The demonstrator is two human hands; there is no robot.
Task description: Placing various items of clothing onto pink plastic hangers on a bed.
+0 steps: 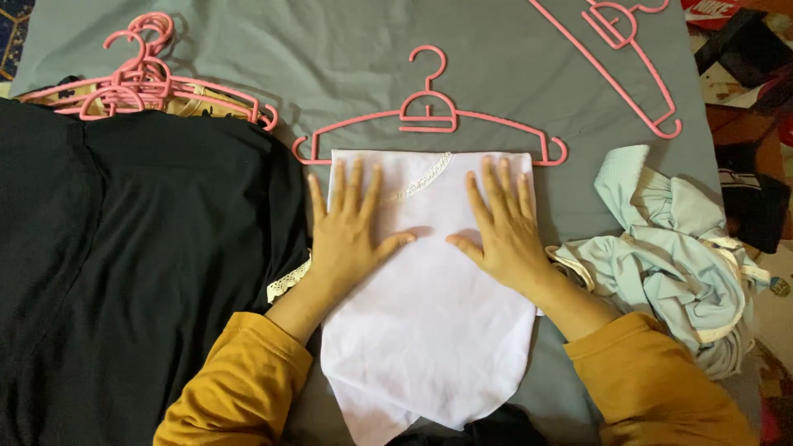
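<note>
A folded white garment (pixel 429 322) with a lace-trimmed neckline lies on a grey sheet (pixel 347 58). My left hand (pixel 351 227) rests flat on its upper left part, fingers spread. On its upper right part my right hand (pixel 500 223) also lies flat with spread fingers. Both hands press down on the cloth and grip nothing. Just beyond the garment's top edge lies a pink plastic hanger (pixel 429 116). Both of my sleeves are mustard yellow.
A large black garment (pixel 132 264) covers the left side. Several stacked pink hangers (pixel 140 83) lie at the upper left, another pink hanger (pixel 628 58) at the upper right. A crumpled pale blue garment (pixel 669 239) sits at the right, clutter beyond the sheet's right edge.
</note>
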